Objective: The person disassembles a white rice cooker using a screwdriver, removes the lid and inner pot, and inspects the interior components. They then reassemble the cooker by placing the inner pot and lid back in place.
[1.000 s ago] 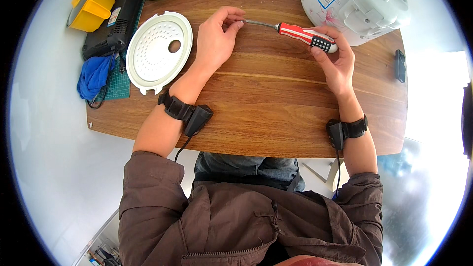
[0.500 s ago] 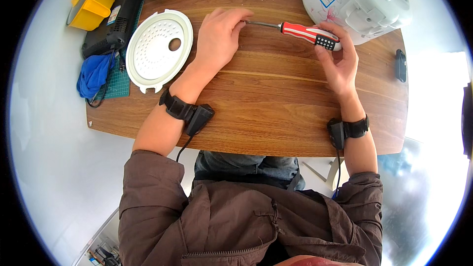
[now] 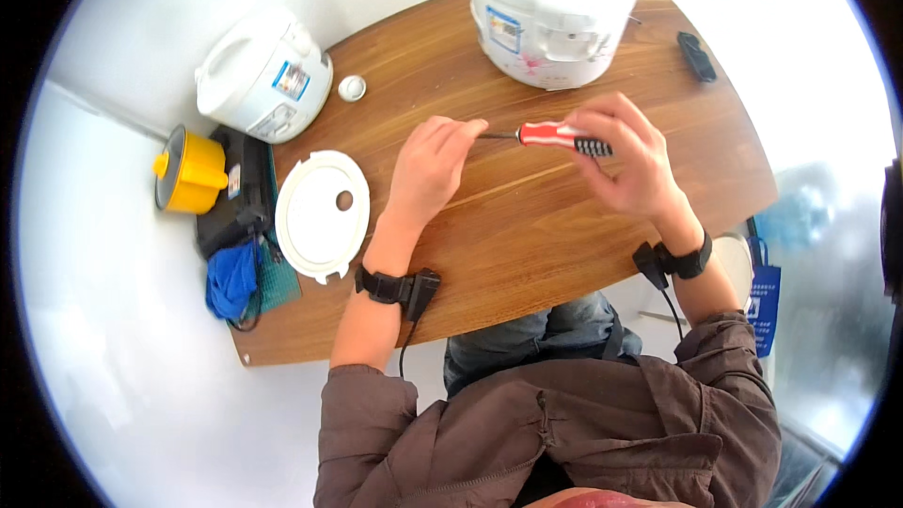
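Note:
A screwdriver (image 3: 541, 134) with a red, white and black handle lies level above the wooden table. My right hand (image 3: 632, 155) is closed round the rear of its handle, thumb below and fingers above. At the other end, my left hand (image 3: 430, 169) pinches the thin metal shaft near its tip, so the tip itself is hidden. To the left of my left hand, a round white plate (image 3: 310, 212) with one large hole rests on the table. Beyond my right hand stands a large white rice cooker (image 3: 536, 61) with a pink flower print.
A smaller white rice cooker (image 3: 246, 85) stands at the far left, a small round white cap (image 3: 352, 88) beside it. Along the left edge are a yellow pot (image 3: 199, 174), a black case (image 3: 246, 146), a blue cloth (image 3: 231, 280) and a green mat (image 3: 281, 290). A black object (image 3: 696, 57) lies far right.
The whole view has shifted, bringing the smaller rice cooker fully into sight. My right hand now covers more of the handle's rear; my left hand still pinches the shaft's end.

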`<state>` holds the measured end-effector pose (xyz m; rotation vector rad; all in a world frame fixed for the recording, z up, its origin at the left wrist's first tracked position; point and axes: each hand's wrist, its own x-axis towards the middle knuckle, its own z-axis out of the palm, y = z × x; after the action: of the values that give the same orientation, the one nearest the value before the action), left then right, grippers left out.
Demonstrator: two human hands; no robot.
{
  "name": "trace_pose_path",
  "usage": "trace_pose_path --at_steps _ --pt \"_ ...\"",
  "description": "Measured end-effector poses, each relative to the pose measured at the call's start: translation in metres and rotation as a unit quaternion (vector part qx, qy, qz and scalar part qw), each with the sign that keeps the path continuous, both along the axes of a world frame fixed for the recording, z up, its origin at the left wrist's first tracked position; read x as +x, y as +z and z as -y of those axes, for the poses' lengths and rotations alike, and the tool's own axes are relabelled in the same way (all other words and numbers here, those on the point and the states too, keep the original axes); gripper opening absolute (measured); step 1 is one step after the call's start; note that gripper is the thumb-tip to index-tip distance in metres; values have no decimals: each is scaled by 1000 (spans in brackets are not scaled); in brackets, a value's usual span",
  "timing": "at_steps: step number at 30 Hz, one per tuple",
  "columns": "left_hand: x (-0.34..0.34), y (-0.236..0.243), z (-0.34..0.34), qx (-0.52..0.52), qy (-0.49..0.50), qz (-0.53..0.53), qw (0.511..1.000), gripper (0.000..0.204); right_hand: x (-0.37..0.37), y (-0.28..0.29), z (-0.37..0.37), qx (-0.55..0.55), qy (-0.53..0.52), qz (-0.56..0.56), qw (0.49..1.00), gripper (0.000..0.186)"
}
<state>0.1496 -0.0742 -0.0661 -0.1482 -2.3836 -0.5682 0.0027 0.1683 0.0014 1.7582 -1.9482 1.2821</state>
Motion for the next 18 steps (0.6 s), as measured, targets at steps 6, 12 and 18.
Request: trace_pose_path --at_steps 6,12,18 --pt "-35 25 -53 -141 -72 -90 983 34 65 -5 -73 -20 -129 -108 986 39" --pt "-77 48 -84 -141 -50 -215 965 33 87 -7 -77 -65 -183 -205 959 34" --pt "-102 37 -87 -133 -26 -263 955 31 85 -6 -50 -91 -220 -239 941 36"
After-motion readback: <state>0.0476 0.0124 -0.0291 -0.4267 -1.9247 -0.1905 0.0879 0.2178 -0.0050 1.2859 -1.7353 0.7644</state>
